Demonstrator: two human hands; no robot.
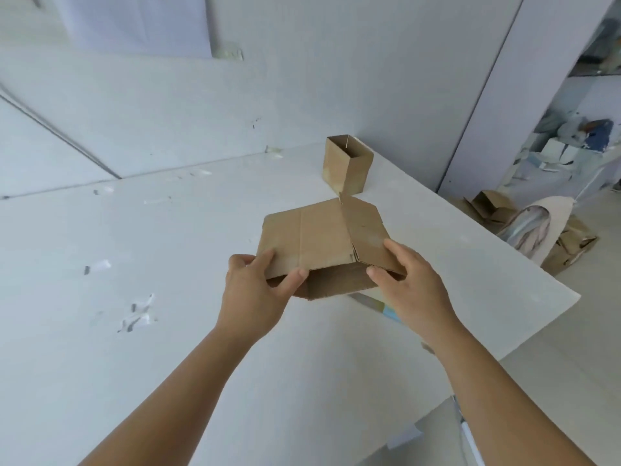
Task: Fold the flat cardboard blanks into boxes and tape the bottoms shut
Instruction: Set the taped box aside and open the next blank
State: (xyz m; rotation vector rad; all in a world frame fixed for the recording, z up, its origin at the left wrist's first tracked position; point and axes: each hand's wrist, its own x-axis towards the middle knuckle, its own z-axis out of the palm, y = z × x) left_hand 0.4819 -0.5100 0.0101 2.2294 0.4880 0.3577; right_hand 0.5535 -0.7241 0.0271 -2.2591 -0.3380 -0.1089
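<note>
A brown cardboard blank [322, 240] is held above the white table [168, 264], partly opened into a tube with its near end gaping. My left hand [258, 287] grips its left edge, thumb on top and fingers underneath. My right hand [410, 280] grips the right corner, with the thumb on the near rim. A folded cardboard box [347, 164] stands upright near the table's far edge, its top open.
Strips of tape and scuff marks [137, 314] dot the table on the left. The table's right edge [537, 317] drops to the floor, where a pile of cardboard pieces and a sack [537, 230] lie. A wall rises behind the table.
</note>
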